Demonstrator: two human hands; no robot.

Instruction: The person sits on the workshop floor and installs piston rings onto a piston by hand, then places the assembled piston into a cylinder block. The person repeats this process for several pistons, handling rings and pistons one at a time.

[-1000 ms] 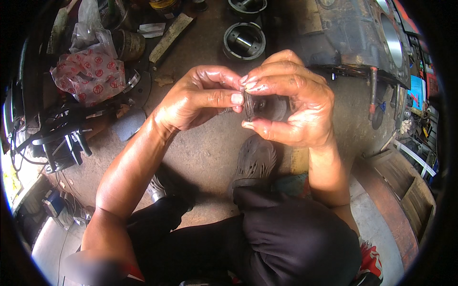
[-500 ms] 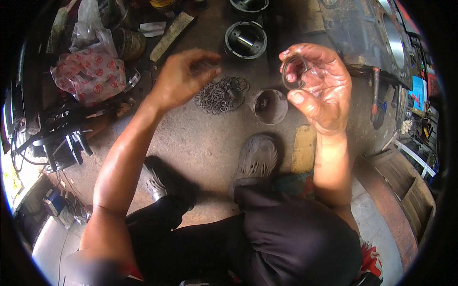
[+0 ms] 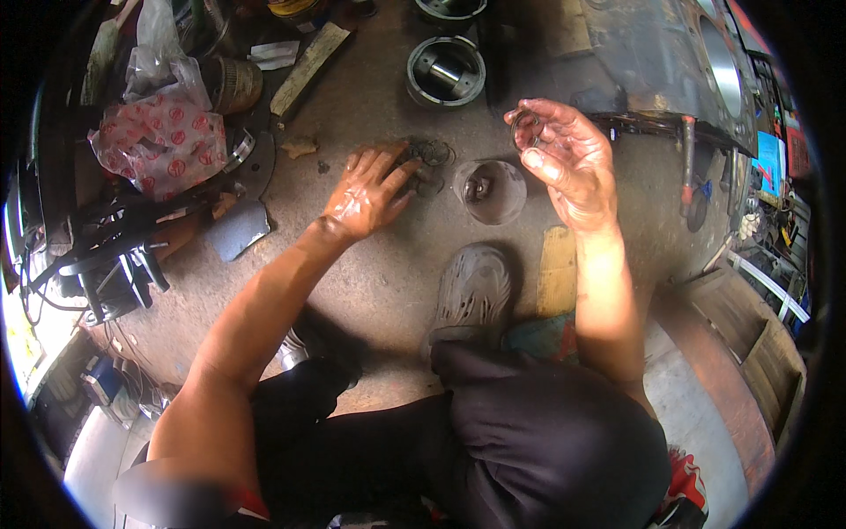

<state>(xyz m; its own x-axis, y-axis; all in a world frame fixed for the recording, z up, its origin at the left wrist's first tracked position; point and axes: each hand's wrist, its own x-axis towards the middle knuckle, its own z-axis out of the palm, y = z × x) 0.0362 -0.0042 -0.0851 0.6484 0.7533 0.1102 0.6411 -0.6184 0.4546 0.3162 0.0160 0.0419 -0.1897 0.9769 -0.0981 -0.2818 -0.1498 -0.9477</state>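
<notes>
Hands well apart. Right hand point(image 3: 571, 164) raised, thumb and fingers pinching at least one thin dark metal ring point(image 3: 515, 132). Left hand point(image 3: 367, 190) low, fingers spread over heaped small dark rings point(image 3: 434, 152) on grey-brown floor point(image 3: 379, 282); grip there: cannot tell.

Two hands point(image 3: 366, 192) point(image 3: 577, 163), one ring heap point(image 3: 432, 152) – plus two pistons point(image 3: 448, 76) point(image 3: 449, 9), one can point(image 3: 512, 196).

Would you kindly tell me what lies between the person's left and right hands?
In the head view, part of a ring pile and an open round container lie on the floor between the left hand and the raised right hand.
</notes>
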